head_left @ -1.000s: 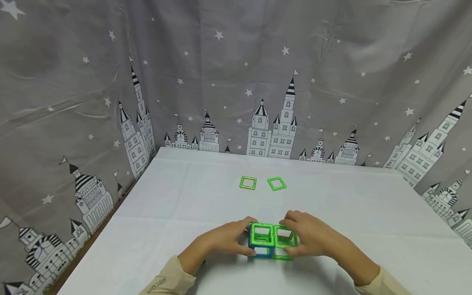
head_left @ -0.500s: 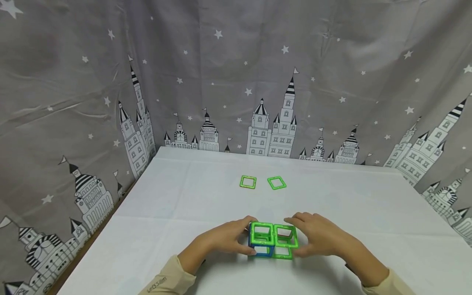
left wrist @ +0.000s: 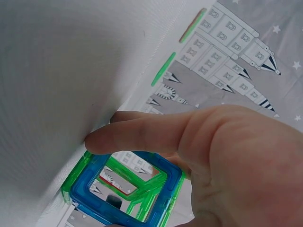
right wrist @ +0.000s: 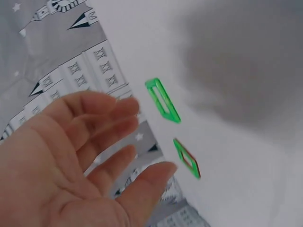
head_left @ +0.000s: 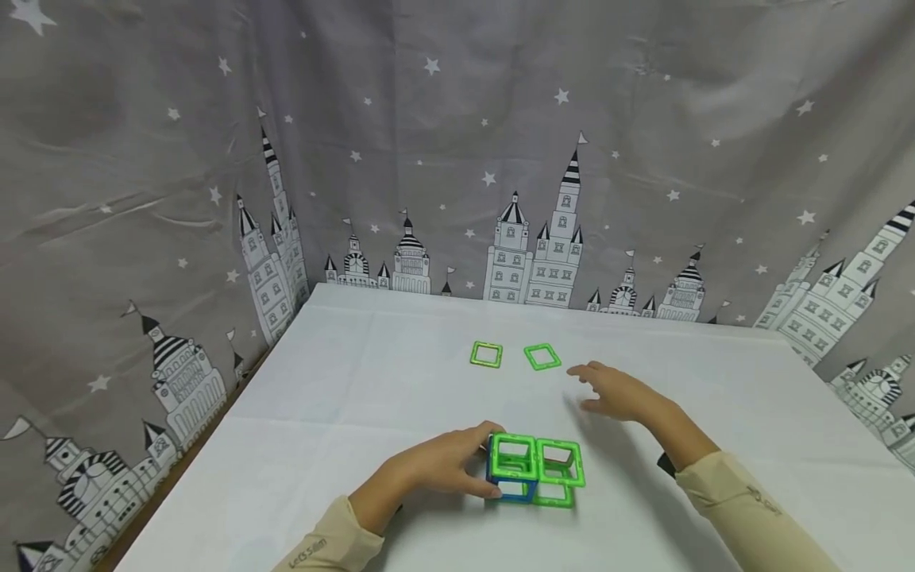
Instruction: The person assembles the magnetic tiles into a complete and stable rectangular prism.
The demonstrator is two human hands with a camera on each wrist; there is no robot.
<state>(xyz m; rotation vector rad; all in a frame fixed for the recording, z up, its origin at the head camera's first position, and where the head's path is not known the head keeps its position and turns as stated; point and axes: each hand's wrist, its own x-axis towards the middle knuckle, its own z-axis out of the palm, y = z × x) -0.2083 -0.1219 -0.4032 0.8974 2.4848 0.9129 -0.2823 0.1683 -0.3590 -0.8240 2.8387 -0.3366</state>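
My left hand [head_left: 446, 461] grips the left end of a small structure of magnetic tiles [head_left: 537, 461] on the table, thumb at the front and fingers behind. Green squares form its top, and a blue tile [left wrist: 81, 188] faces the palm in the left wrist view. On the right, a green top square juts out over another lying on the table. Farther back, my right hand [head_left: 615, 393] hovers with loosely bent fingers and holds nothing. Its fingertips are just right of a loose green square tile [head_left: 548, 366].
A second loose square tile [head_left: 486, 364], green with a reddish edge, lies left of the first one. The white table [head_left: 372, 365] ends at a grey curtain [head_left: 429, 159] printed with castles and stars.
My right hand has let go of the structure's right side and moved back across the table towards the loose tiles. The left hand keeps its grip.
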